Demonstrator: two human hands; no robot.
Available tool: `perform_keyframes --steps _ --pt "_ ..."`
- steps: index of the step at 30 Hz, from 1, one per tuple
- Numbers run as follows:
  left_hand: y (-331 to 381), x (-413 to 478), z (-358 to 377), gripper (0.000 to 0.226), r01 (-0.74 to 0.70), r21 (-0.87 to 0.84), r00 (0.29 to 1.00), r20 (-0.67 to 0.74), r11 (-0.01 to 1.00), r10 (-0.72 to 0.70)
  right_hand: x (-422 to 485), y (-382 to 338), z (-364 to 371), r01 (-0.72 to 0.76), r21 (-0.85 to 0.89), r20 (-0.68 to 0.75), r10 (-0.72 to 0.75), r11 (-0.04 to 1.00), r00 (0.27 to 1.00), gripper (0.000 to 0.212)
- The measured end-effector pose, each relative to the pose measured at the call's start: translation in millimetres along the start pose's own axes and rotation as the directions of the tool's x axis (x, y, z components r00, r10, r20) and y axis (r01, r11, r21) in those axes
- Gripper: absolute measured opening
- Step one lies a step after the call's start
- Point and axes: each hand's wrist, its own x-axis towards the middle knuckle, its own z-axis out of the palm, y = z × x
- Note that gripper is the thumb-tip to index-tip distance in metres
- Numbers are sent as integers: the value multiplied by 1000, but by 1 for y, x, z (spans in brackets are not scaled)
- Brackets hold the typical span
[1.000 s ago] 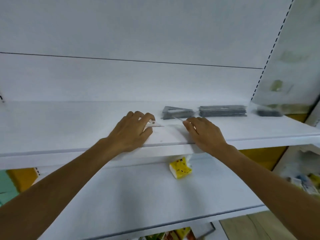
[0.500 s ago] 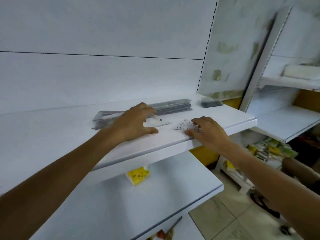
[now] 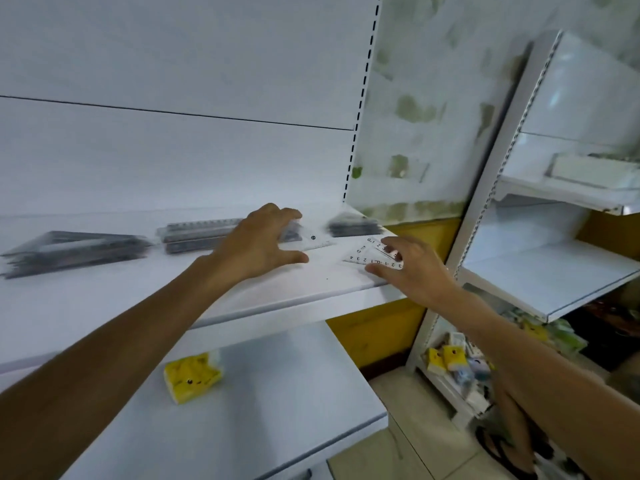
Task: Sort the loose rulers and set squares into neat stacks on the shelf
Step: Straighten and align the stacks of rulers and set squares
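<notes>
On the white shelf (image 3: 104, 299) lie a stack of set squares (image 3: 72, 249) at the left, a stack of rulers (image 3: 197, 232) in the middle and a small dark stack (image 3: 353, 226) at the right end. My left hand (image 3: 259, 242) lies spread, its fingers on a clear ruler (image 3: 318, 242) beside the ruler stack. My right hand (image 3: 412, 268) pinches a clear set square (image 3: 374, 256) with printed numbers near the shelf's right front corner.
A yellow tissue pack (image 3: 192, 377) lies on the lower shelf (image 3: 277, 393). To the right stands another white shelving unit (image 3: 554, 271), with several small packs (image 3: 457, 362) near the floor. A perforated upright (image 3: 360, 109) ends the back panel.
The view has swung right and both hands have moved toward the shelf's right end. The right hand now holds the clear set square at the corner, and the left hand has spread.
</notes>
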Motion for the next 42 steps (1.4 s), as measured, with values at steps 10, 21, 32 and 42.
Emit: perform_keyframes --steps 10,21,32,42 --pt "19 65 14 67 20 72 999 -51 997 -16 30 32 12 93 -7 67 -92 996 994 62" --pt "32 130 63 66 104 83 993 -57 991 -100 78 82 7 211 20 95 -212 977 973 53" --pt "37 166 109 64 252 125 967 -69 960 -245 89 106 7 353 125 186 -371 927 910 61" --pt "35 169 116 60 296 151 955 -84 943 -286 85 113 9 444 166 214 -471 881 855 60"
